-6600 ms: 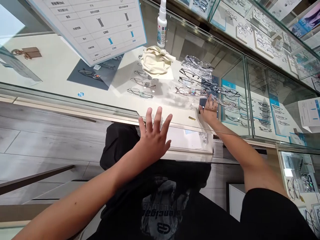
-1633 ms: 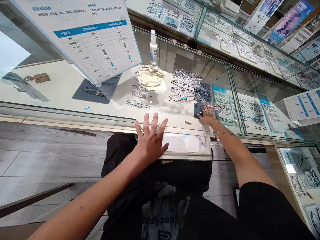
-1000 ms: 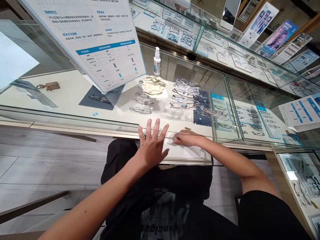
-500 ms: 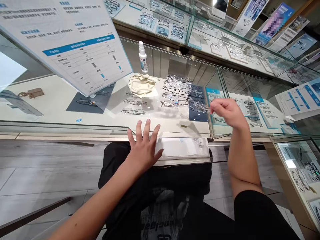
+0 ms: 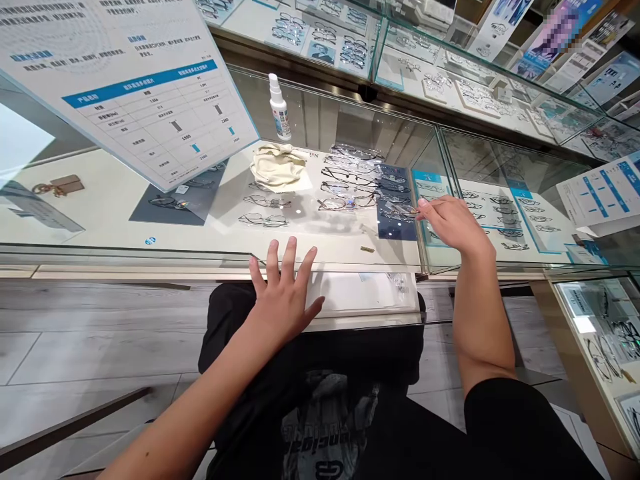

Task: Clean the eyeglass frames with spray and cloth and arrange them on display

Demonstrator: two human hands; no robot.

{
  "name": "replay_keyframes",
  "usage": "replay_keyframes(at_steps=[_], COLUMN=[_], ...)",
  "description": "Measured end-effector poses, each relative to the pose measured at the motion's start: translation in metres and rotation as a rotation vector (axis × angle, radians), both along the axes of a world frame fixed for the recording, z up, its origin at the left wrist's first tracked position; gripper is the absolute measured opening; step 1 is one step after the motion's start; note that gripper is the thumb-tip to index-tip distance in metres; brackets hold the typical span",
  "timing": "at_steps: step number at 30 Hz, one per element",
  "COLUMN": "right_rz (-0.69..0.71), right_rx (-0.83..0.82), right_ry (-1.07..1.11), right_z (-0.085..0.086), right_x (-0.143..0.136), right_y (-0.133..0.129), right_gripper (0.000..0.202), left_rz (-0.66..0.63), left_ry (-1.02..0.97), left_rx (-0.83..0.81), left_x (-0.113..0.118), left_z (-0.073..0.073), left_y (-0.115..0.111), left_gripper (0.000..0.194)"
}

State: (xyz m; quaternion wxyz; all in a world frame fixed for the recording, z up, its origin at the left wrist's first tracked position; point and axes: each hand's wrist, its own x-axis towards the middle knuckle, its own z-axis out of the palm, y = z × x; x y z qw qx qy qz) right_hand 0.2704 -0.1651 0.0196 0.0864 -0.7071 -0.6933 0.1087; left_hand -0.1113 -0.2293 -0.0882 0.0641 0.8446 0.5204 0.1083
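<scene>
My left hand [image 5: 284, 293] lies palm down at the front edge of the glass counter [image 5: 345, 257], fingers spread and holding nothing. My right hand [image 5: 454, 223] is over the counter's right part, thumb and fingertips pinched at the end of a pair of eyeglasses [image 5: 399, 211]. These eyeglasses appear over a dark blue card [image 5: 407, 231]. To their left several dark-framed eyeglasses [image 5: 350, 177] form a column. Thin-framed eyeglasses [image 5: 263, 220] lie beyond my left hand, in front of a crumpled cream cloth [image 5: 278, 168].
A white spray bottle [image 5: 281, 113] stands behind the cloth. A large printed price sign [image 5: 165, 127] leans at the left, and another sign [image 5: 607, 193] stands at the right. Below the counter edge is a white drawer or tray [image 5: 360, 293]. Glass display cases [image 5: 450, 87] run along the back.
My right hand has turned, its fingers now stretching further toward the eyeglasses on the left. The left hand stays spread at the counter edge. The view has shifted slightly.
</scene>
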Motion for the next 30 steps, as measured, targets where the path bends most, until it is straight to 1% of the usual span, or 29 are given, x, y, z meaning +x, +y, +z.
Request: replay_keyframes(at_steps=[2,4,7,9,11,13,16,17,18,19,21,22,24,26,28,30], right_rz=[0.011,0.012,0.008,0.059,0.172,0.345,0.653,0.735,0.787,0.805,0.781,0.757,0.723,0.697,0.628,0.468], right_rx=[-0.01,-0.01,-0.034,-0.073,-0.14,-0.258,-0.515,-0.61,-0.697,-0.769,-0.868,-0.891,-0.893,-0.84,-0.726,-0.627], right_ry=[0.0,0.043,0.207,0.35,0.487,0.601,0.73,0.751,0.758,0.753,0.701,0.66,0.563,0.446,0.288,0.059], right_z=[0.0,0.003,0.016,0.027,0.037,0.043,0.043,0.042,0.04,0.039,0.032,0.027,0.011,-0.015,-0.045,-0.072], right_x=[-0.001,-0.001,-0.003,-0.004,-0.008,-0.014,-0.031,-0.037,-0.043,-0.05,-0.061,-0.066,-0.073,-0.076,-0.074,-0.068], right_y=[-0.001,-0.003,-0.009,-0.016,-0.023,-0.028,-0.031,-0.031,-0.031,-0.032,-0.034,-0.037,-0.044,-0.051,-0.056,-0.055], right_gripper=[0.079,0.078,0.078,0.078,0.082,0.085,0.076,0.072,0.07,0.068,0.068,0.068,0.069,0.072,0.076,0.082], left_rz=[0.0,0.0,-0.001,-0.002,-0.004,-0.006,-0.009,-0.012,-0.015,-0.015,-0.01,-0.005,0.004,0.005,0.007,0.014], left_ry=[-0.008,-0.015,-0.02,-0.022,-0.023,-0.028,-0.042,-0.047,-0.051,-0.054,-0.055,-0.053,-0.05,-0.049,-0.051,-0.05], left_rx=[-0.009,-0.016,-0.032,-0.053,-0.077,-0.091,-0.095,-0.096,-0.099,-0.102,-0.107,-0.107,-0.107,-0.112,-0.116,-0.114], left_x=[0.0,0.0,0.001,0.001,0.001,0.001,0.0,0.0,-0.001,-0.001,-0.001,-0.001,-0.001,0.0,0.0,0.0], left_z=[0.001,0.002,0.005,0.008,0.01,0.012,0.011,0.011,0.011,0.011,0.011,0.011,0.012,0.012,0.01,0.009], left_y=[0.0,0.0,0.0,0.0,0.0,0.0,0.0,0.001,0.001,0.001,0.001,0.001,0.001,0.001,0.001,0.002], left_gripper=[0.088,0.089,0.09,0.09,0.091,0.091,0.091,0.091,0.091,0.09,0.086,0.083,0.079,0.078,0.079,0.08])
